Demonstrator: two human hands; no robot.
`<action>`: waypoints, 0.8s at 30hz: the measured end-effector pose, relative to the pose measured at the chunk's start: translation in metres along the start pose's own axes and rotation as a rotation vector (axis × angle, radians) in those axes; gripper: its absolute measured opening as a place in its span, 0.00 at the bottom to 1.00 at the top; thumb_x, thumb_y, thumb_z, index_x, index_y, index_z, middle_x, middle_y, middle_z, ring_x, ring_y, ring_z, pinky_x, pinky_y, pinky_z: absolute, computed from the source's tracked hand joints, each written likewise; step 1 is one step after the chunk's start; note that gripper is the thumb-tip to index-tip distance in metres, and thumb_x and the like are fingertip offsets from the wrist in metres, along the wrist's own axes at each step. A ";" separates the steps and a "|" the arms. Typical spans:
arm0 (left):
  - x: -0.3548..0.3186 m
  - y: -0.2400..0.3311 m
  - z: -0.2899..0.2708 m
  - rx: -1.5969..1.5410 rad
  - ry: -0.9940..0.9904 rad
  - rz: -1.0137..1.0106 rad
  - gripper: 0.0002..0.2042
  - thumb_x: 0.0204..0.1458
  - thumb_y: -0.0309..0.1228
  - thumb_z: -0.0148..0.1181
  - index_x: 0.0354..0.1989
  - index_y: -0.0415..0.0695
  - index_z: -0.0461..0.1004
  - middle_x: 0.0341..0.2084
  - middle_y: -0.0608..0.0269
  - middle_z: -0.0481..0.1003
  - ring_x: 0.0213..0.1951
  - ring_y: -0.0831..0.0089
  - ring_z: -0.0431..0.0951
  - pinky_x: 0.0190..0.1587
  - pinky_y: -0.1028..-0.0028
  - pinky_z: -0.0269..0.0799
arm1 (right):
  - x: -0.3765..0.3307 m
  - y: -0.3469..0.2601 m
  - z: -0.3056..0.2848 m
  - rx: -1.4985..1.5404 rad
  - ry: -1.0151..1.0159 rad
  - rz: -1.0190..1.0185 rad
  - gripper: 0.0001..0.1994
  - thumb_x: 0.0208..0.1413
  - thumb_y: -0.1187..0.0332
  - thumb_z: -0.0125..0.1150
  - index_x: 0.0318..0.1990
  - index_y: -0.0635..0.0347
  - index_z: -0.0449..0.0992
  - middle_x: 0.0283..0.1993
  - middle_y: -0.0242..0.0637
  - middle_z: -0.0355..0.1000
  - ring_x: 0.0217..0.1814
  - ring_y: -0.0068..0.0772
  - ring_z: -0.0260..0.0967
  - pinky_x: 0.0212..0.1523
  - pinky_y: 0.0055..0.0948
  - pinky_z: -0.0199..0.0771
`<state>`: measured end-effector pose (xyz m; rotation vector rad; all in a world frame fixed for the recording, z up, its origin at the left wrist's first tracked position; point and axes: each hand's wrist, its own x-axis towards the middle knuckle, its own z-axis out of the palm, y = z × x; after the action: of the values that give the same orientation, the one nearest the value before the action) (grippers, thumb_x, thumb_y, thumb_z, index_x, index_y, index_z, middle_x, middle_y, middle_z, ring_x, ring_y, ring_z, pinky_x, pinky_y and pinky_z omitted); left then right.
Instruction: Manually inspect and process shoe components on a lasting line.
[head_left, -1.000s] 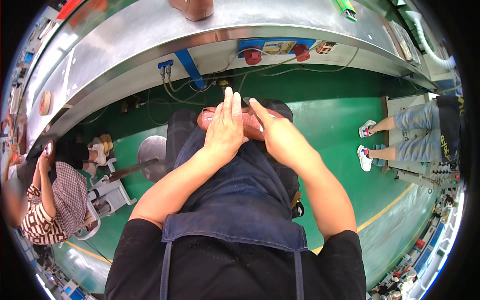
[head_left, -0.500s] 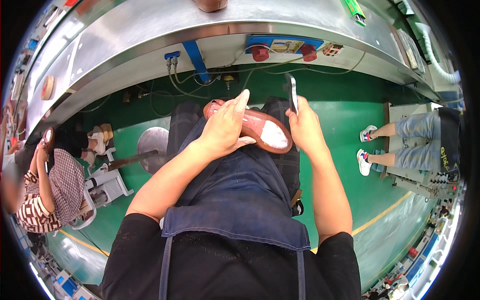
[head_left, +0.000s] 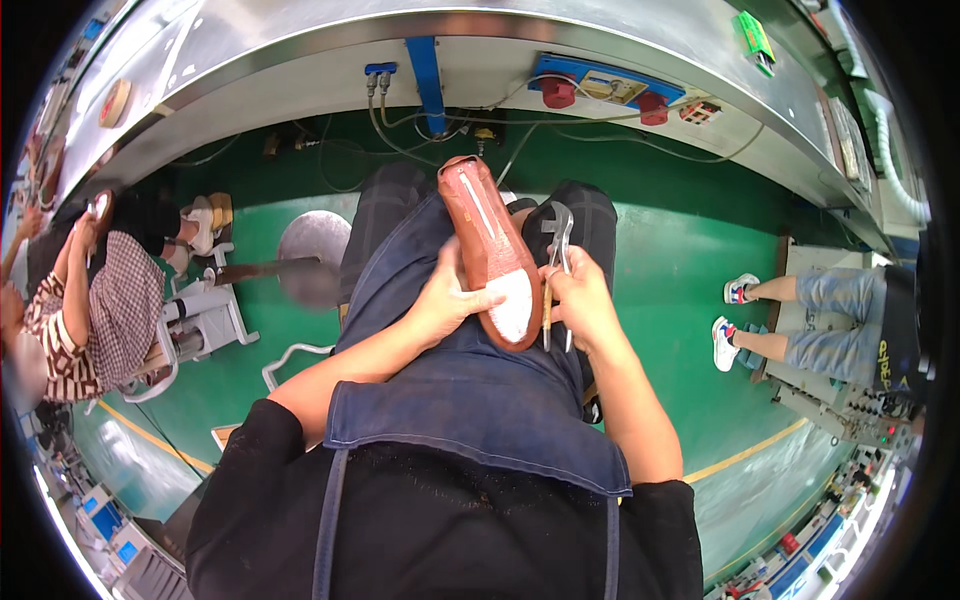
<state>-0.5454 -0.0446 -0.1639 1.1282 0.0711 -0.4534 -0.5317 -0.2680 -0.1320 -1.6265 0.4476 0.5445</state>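
Head view: shoe [head_left: 490,245] against left hand [head_left: 447,300]

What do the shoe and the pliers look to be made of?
Shoe: probably leather, matte reddish-brown, with a pale patch on the upturned sole near the heel. Pliers: bare metal, grey and shiny at the head; the right hand hides the handles.

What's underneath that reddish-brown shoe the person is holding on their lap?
Under the shoe lies a dark blue denim apron over the person's lap. The left hand supports its side; the right hand holds metal pliers beside it. The shoe's underside is hidden.
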 end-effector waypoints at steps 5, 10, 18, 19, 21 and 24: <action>-0.010 0.016 -0.008 -0.382 -0.062 -0.258 0.36 0.53 0.25 0.75 0.70 0.38 0.62 0.58 0.60 0.76 0.61 0.69 0.77 0.66 0.66 0.72 | -0.027 -0.020 0.030 0.155 -0.073 0.071 0.21 0.69 0.74 0.54 0.67 0.62 0.65 0.44 0.34 0.73 0.38 0.27 0.76 0.30 0.28 0.82; -0.019 0.018 -0.017 -0.335 0.002 -0.231 0.35 0.54 0.25 0.74 0.69 0.38 0.63 0.57 0.60 0.77 0.59 0.71 0.78 0.66 0.67 0.72 | -0.055 -0.030 0.030 -0.656 0.275 -0.733 0.36 0.58 0.82 0.60 0.76 0.63 0.60 0.49 0.49 0.68 0.45 0.50 0.70 0.46 0.41 0.75; -0.011 0.030 -0.009 -0.075 -0.070 -0.058 0.35 0.50 0.30 0.76 0.66 0.38 0.65 0.56 0.60 0.76 0.59 0.72 0.76 0.65 0.68 0.70 | -0.038 -0.002 0.013 -1.054 0.095 -0.881 0.36 0.57 0.85 0.57 0.75 0.54 0.64 0.50 0.53 0.73 0.46 0.56 0.75 0.46 0.46 0.79; -0.012 0.027 -0.009 -0.080 -0.064 -0.058 0.35 0.50 0.30 0.76 0.66 0.38 0.65 0.56 0.60 0.76 0.59 0.72 0.76 0.65 0.68 0.70 | -0.038 -0.006 0.011 -1.006 0.054 -0.816 0.38 0.58 0.85 0.56 0.77 0.53 0.60 0.53 0.54 0.73 0.48 0.58 0.76 0.49 0.48 0.80; -0.013 0.020 -0.014 -0.026 0.004 -0.088 0.36 0.48 0.29 0.77 0.65 0.38 0.66 0.56 0.60 0.76 0.59 0.72 0.76 0.65 0.68 0.70 | -0.038 -0.040 0.009 -0.935 -0.104 -0.670 0.36 0.61 0.84 0.54 0.77 0.57 0.58 0.53 0.54 0.77 0.54 0.58 0.78 0.54 0.47 0.80; -0.012 0.033 -0.016 -0.001 -0.098 -0.127 0.44 0.51 0.30 0.77 0.73 0.37 0.54 0.63 0.56 0.71 0.65 0.69 0.70 0.70 0.66 0.65 | -0.029 -0.082 0.014 -0.869 -0.202 -0.674 0.34 0.63 0.81 0.54 0.77 0.57 0.58 0.52 0.55 0.77 0.50 0.60 0.78 0.51 0.50 0.80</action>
<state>-0.5406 -0.0156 -0.1393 1.1030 0.0576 -0.6216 -0.5086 -0.2448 -0.0503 -2.3527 -0.5729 0.3865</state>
